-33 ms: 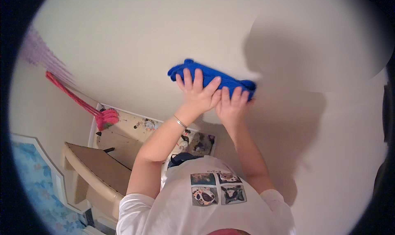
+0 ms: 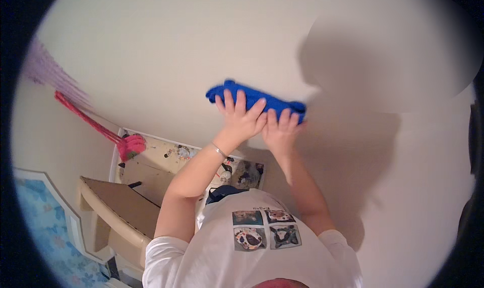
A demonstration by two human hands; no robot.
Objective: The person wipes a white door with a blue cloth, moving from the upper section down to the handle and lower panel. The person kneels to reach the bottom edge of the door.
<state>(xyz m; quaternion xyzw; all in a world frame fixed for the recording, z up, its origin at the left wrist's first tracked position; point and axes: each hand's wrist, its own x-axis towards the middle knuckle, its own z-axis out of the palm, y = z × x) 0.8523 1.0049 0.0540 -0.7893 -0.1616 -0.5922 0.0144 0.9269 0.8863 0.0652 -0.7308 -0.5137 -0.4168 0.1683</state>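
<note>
A folded bright blue cloth [image 2: 262,100] lies pressed against a pale wall [image 2: 166,56], slanting down toward the right. My left hand [image 2: 241,115], with a silver bangle at its wrist, holds the cloth's left and middle part under spread fingers. Close beside it, my right hand [image 2: 280,131] keeps its fingers on the lower right end of the cloth. The two hands touch or nearly touch at the thumbs. What lies under the cloth is hidden.
Purple scribbles [image 2: 55,73] mark the wall at far left, near a hanging pink-red strap-like item [image 2: 91,117]. Below are a tan padded piece of furniture [image 2: 118,217], a blue floral panel [image 2: 45,217] and a stained, patterned floor [image 2: 151,159]. My shadow [image 2: 348,61] falls at right.
Both hands and the blue cloth have shifted slightly down along the wall, and the cloth's right end sits a little further left. The hands keep their hold.
</note>
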